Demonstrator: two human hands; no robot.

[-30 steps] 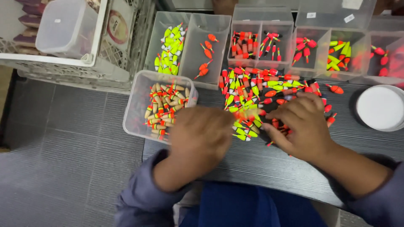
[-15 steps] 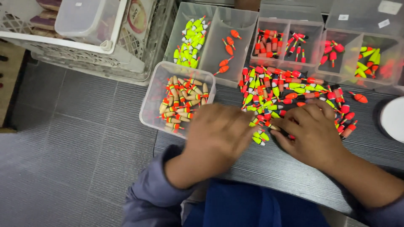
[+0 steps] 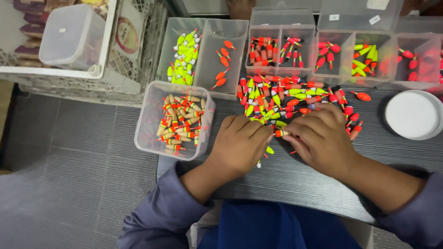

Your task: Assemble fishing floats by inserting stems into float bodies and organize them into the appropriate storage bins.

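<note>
I am looking down at a dark ribbed counter (image 3: 323,184) standing over a grey tiled floor (image 3: 69,175). My right hand (image 3: 323,138) is lying palm down at the near edge of a pile of small fishing floats (image 3: 281,94), and its fingertips are pinching one orange float (image 3: 280,133). My left hand (image 3: 240,143) is resting just beside it with the fingers curled loosely, the tips touching the floats; I cannot tell if it is holding any. One yellow float (image 3: 269,150) is lying between the two hands. Left of the left hand, a clear tub (image 3: 150,133) of tan and orange floats is standing at the counter edge. Behind the pile, a row of clear bins (image 3: 295,34) is holding sorted yellow, orange and red floats. A white round lid (image 3: 413,115) is lying at the right.
</note>
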